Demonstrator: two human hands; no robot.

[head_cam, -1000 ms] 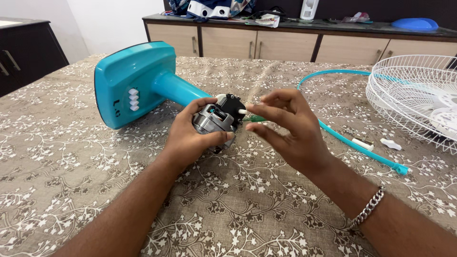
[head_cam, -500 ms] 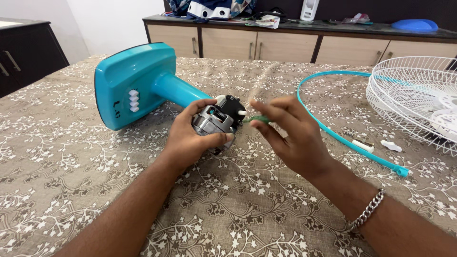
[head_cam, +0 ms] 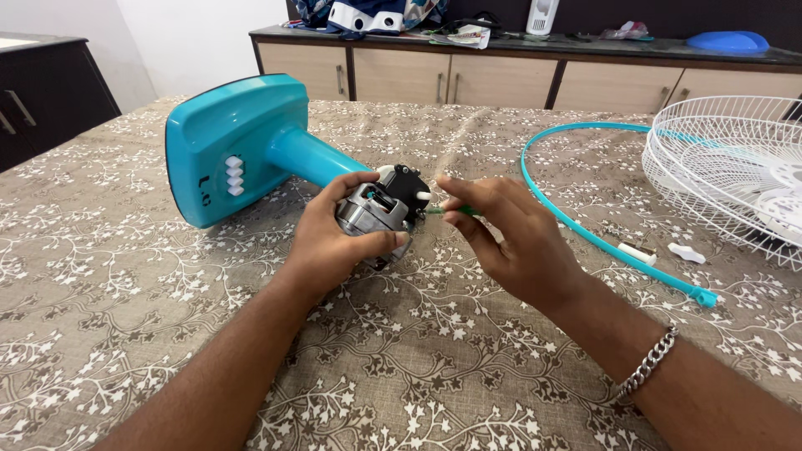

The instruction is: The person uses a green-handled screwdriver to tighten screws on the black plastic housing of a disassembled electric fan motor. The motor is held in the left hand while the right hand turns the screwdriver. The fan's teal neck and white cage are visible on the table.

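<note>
In the middle of the frame, a small grey metal fan motor with a black plastic cap is gripped by the left hand, fingers wrapped around it, just above the worktop covered with a brown floral cloth. A thin green screwdriver is pinched by the right hand and its tip is placed at the motor. The turquoise plastic fan stand is lying at the upper left, joined to the motor. A white wire fan grille is seen at the upper right.

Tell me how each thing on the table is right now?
Fan motor: bare, gripped by left hand.
Green tool: pinched in right hand, tip at the motor.
Teal fan base: tipped on its side.
White grille: off, lying flat.
Teal ring: loose on tablecloth.
</note>
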